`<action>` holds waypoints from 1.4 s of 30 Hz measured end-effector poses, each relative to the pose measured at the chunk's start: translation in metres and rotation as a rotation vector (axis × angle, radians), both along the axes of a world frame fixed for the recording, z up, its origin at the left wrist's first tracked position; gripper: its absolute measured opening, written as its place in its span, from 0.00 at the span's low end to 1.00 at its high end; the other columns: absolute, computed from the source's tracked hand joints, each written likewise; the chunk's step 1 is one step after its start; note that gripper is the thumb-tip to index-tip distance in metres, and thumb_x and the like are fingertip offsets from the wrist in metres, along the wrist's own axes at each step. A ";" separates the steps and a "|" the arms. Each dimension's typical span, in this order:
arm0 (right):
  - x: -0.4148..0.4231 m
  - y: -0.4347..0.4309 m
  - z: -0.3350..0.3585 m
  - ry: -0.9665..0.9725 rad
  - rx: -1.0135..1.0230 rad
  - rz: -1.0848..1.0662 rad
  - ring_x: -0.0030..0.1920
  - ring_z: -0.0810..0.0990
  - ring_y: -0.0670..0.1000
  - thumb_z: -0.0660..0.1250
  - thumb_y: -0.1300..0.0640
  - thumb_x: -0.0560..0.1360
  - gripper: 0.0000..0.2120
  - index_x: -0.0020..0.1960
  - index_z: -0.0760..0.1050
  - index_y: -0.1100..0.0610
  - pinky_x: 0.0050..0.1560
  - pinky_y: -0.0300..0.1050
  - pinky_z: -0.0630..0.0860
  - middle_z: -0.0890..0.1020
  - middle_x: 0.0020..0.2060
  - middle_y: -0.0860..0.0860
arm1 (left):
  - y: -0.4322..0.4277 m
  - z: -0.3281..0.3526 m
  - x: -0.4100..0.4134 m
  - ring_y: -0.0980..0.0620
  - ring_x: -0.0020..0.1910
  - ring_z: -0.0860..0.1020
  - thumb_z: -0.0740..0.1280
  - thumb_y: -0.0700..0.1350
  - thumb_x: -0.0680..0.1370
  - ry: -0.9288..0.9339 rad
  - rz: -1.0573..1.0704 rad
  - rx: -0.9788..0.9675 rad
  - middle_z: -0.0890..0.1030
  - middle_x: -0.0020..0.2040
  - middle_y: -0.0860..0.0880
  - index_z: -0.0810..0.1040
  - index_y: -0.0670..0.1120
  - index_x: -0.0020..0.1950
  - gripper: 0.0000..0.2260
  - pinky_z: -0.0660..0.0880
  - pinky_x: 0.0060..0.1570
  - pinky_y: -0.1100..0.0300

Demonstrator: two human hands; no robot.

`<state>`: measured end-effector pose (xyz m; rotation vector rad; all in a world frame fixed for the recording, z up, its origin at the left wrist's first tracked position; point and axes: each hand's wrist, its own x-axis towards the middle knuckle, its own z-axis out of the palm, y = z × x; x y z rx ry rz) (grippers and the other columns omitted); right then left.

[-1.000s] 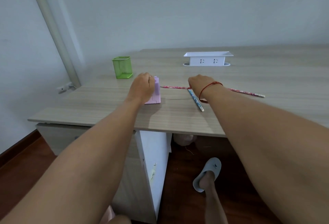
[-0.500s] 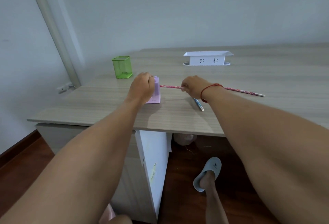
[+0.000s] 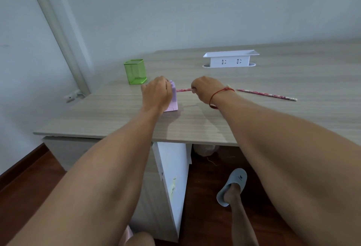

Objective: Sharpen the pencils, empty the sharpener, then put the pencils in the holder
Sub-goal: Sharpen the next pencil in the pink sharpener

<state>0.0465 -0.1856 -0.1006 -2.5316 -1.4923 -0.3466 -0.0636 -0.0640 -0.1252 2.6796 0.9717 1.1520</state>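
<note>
Head view gives us a wide wooden desk (image 3: 273, 120), seen over both our bare forearms. At the back stands a white socket box (image 3: 230, 60); toward the left rear corner stands the green mesh holder (image 3: 135, 71), upright and well apart from our hands. Our left hand (image 3: 156, 94) is wrapped over the pink sharpener (image 3: 173, 99), which stands on the desk, fingers curled around its top and far side. Our right hand (image 3: 207, 89), a red string at the wrist, pinches a pink patterned pencil (image 3: 183, 90) with fingers closed; its tip points into the sharpener's right face. A second pencil (image 3: 267, 95) lies flat on the desk to the right, apart from the hand. Below the desk, a foot in a grey slipper (image 3: 232, 186) rests on the dark floor.
</note>
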 end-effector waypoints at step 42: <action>-0.064 0.074 -0.010 0.058 0.048 0.101 0.61 0.75 0.63 0.58 0.48 0.79 0.19 0.64 0.69 0.58 0.61 0.58 0.73 0.73 0.62 0.58 | 0.038 -0.013 -0.052 0.38 0.53 0.77 0.57 0.38 0.79 0.390 -0.044 -0.157 0.79 0.55 0.39 0.78 0.41 0.54 0.11 0.70 0.46 0.54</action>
